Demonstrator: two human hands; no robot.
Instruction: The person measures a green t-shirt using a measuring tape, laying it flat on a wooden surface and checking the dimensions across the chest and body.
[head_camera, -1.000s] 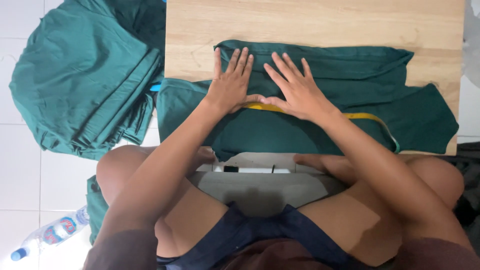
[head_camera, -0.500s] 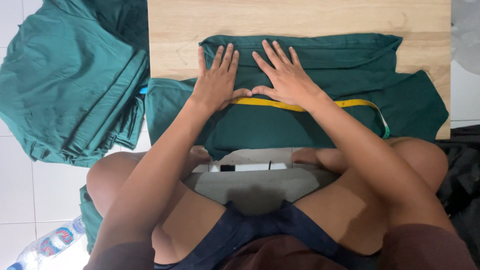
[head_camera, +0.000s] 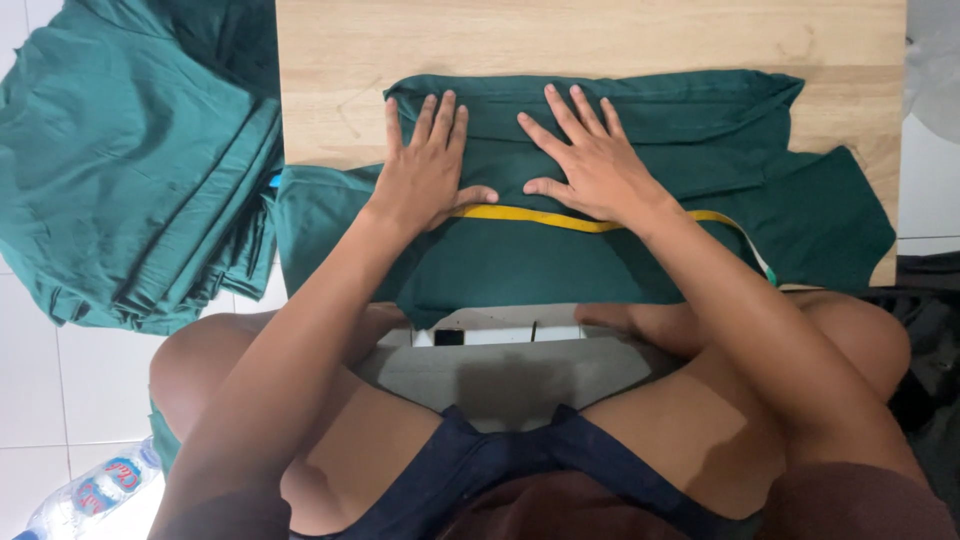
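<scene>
White floor tiles (head_camera: 30, 390) surround a low wooden surface (head_camera: 640, 35), seen from above over the person's bare knees. A dark green folded garment (head_camera: 620, 240) lies spread across the near half of the surface, its upper fold running parallel to the far edge and its right part reaching the near right corner, while its left end hangs slightly past the left edge. Both hands lie flat on the cloth with fingers spread, palms down, gripping nothing. The left hand (head_camera: 425, 170) rests near the middle of the garment toward the left edge, its thumb touching a yellow measuring tape (head_camera: 560, 220). The right hand (head_camera: 590, 160) lies just beside it, apart from it by a narrow gap, its thumb and wrist over the same tape. The tape runs along the cloth under both hands toward the right edge, where it curves down to the near edge with a pale green end. Off the left edge, on the floor, lies a pile of green cloth (head_camera: 130, 170) of the same colour. A plastic bottle (head_camera: 90, 490) lies on the tiles at the lower left. Just past the near edge, between the knees, sits a grey box-like object (head_camera: 510, 370).
</scene>
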